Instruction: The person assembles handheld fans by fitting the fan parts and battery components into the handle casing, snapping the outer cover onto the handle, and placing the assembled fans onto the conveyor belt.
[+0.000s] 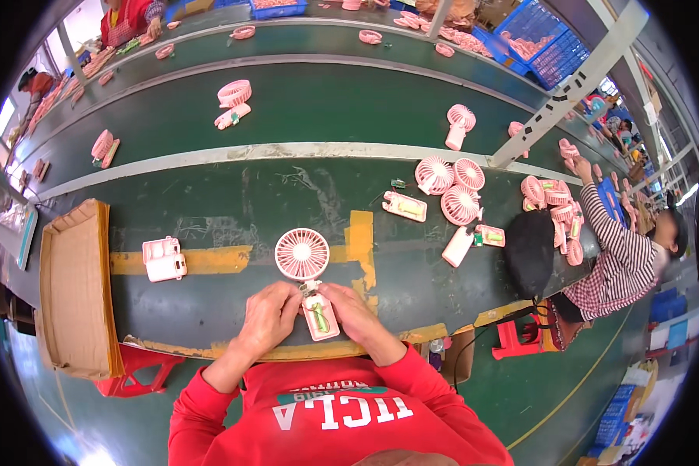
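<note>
A pink handheld fan [302, 254] lies near the table's front edge, its round slatted head pointing away from me. Its handle [319, 325] is uncovered, showing a green part and thin wires inside. My left hand [269, 317] pinches the handle's upper end from the left, fingertips at the joint below the head. From the other side my right hand [352, 312] closes on the same spot, and the fingertips nearly meet. Anything small between them cannot be made out. To the left lies a pale pink handle shell [164, 259].
Several fans [460, 204] and an open handle with a green part [405, 206] lie to the right, beside a black cloth-like object [529, 255]. A cardboard tray [76, 287] stands left. Beyond a metal rail, a green belt [326, 109] carries fans. A co-worker's hand [579, 167] reaches in right.
</note>
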A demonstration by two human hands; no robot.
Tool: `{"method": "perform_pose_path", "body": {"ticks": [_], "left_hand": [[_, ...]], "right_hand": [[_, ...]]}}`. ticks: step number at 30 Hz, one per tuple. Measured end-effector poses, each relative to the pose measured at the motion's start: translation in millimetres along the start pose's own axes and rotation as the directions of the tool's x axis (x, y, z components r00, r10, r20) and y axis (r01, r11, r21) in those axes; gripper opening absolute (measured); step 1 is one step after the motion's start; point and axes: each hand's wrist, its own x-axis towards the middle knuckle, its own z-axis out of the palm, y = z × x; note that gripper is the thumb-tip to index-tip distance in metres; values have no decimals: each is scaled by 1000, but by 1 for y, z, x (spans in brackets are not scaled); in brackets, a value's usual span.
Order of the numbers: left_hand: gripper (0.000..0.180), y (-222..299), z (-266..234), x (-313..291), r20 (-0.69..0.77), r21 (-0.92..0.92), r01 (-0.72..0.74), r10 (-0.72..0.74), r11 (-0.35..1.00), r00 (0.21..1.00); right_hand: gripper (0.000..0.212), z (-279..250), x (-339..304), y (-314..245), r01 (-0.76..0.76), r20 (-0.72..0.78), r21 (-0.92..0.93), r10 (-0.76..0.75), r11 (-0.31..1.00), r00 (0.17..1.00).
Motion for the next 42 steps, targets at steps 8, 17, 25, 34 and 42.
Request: {"method": "perform_pose_path", "body": {"ticks": [8, 17, 25, 34, 42], "left_hand": [[3, -4, 4, 10, -9, -29, -57, 56, 998, 998], [3, -6, 5, 9, -22, 6, -53, 53, 999, 998], [7, -5, 5, 5, -38, 80, -148, 151, 986, 988], [11, 4, 7, 2, -77, 34, -116, 118, 993, 990], [35, 0, 9, 0, 94, 186, -279, 265, 942, 960]], "right_hand": [[30, -1, 0, -8, 10, -52, -66, -14, 998, 999], [33, -1, 1, -10, 14, -6, -113, -15, 993, 1000], [32, -2, 0, 0, 44, -34, -167, -51, 985, 998], [33, -3, -1, -1, 55, -11, -217, -58, 975, 998], [29, -3, -7, -7, 124, 156, -250, -86, 960, 984]]}}
